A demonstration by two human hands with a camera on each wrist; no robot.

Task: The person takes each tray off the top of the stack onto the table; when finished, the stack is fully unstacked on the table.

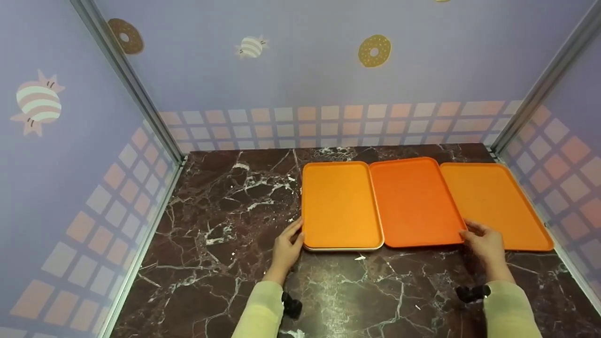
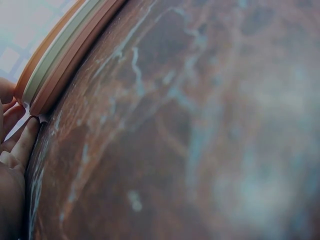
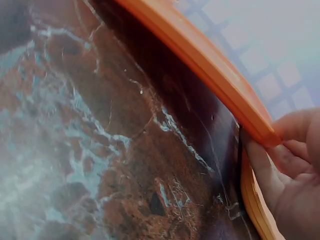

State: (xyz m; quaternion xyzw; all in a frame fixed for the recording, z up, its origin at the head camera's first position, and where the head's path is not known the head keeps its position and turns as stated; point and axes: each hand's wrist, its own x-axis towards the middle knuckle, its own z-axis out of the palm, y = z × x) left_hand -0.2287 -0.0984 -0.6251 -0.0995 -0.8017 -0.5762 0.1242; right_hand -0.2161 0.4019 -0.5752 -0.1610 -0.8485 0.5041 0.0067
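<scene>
Below the tile-patterned wall point(image 1: 275, 129), the right hand point(image 1: 487, 244) pinches the orange tray point(image 1: 418, 202) at the marbled tabletop's point(image 1: 220, 202) 2 o'clock, while the left hand point(image 1: 286, 249), unclenched, touches the adjacent yellow tray point(image 1: 342, 205).

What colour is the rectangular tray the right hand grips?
The rectangular tray in the right hand is bright reddish-orange, clearest in the head view.

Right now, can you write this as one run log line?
left hand: touches left side of tray stack | right hand: pinches near right corner of middle tray | right tray: beside middle tray
</scene>
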